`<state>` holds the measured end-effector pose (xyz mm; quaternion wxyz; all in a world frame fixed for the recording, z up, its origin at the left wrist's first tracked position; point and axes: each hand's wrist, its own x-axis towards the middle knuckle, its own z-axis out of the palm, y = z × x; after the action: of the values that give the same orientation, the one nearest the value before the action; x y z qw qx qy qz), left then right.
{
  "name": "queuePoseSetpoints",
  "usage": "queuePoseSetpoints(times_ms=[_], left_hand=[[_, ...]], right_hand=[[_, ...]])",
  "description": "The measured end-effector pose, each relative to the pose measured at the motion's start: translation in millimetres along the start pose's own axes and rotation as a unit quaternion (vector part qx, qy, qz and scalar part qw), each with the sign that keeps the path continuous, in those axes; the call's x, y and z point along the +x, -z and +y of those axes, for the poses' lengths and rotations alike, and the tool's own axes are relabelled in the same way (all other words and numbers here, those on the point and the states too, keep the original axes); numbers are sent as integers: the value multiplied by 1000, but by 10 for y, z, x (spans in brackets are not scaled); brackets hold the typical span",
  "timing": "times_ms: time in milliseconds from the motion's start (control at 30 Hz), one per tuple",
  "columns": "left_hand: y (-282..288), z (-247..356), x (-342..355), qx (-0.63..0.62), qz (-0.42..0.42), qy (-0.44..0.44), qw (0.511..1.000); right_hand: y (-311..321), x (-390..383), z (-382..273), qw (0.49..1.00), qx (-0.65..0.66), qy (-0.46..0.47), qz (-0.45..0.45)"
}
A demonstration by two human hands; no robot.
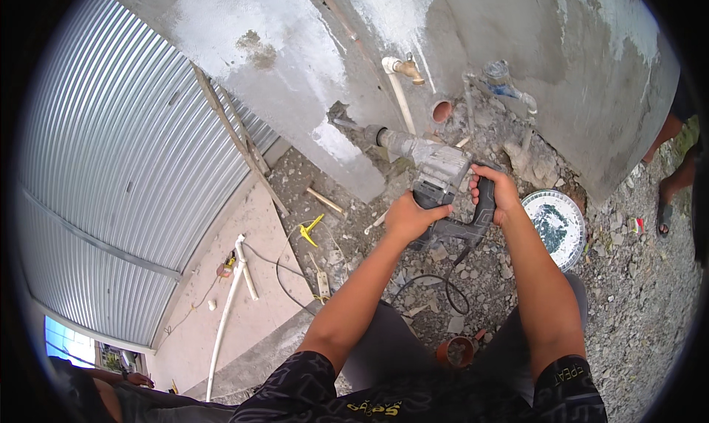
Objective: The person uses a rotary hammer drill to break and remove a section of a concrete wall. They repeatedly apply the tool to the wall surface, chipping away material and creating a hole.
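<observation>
Your left hand (408, 218) and right hand (496, 194) sit on the rotary hammer (436, 173), whose bit meets the concrete wall (310, 91) ahead; a round basin (559, 224) lies right, a pipe (225, 312) far left
</observation>
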<state>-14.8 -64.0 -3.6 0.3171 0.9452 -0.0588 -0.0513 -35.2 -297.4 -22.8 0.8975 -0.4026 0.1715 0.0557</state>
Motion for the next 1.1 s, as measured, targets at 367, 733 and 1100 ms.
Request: queuePoseSetpoints(times_ms=[367, 733, 1100], left_hand=[[-40, -76, 149, 95, -43, 61, 993], [76, 124, 44, 72, -40, 38, 996], [220, 165, -16, 53, -23, 14, 998]], right_hand=[[201, 412, 428, 997, 64, -38, 0], [208, 167, 277, 997, 74, 10, -3], [89, 142, 204, 998, 67, 2, -20]])
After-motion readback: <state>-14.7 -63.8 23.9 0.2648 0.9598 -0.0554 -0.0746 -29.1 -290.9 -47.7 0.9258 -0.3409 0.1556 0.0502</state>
